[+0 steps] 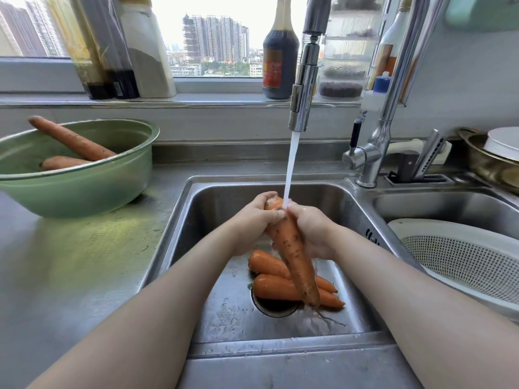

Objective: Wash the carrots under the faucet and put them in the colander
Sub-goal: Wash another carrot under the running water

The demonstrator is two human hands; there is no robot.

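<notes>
Both hands, left hand (257,213) and right hand (309,228), grip the carrot (292,254) at its thick end; tip points toward the viewer; colander (460,265) lies rightward, nearer the right hand.

The carrot (292,248) under the white water (289,169) is orange, speckled with dark dirt. 2 carrots (269,289) in the grey sink (224,318) are clean bright orange. Left, a pale green bowl (84,192) holds 2 duller brown-orange carrots (70,140). Right, the white colander (463,262) has a fine grid of holes. The far bottle (280,51) is dark brown, red-labelled.
</notes>
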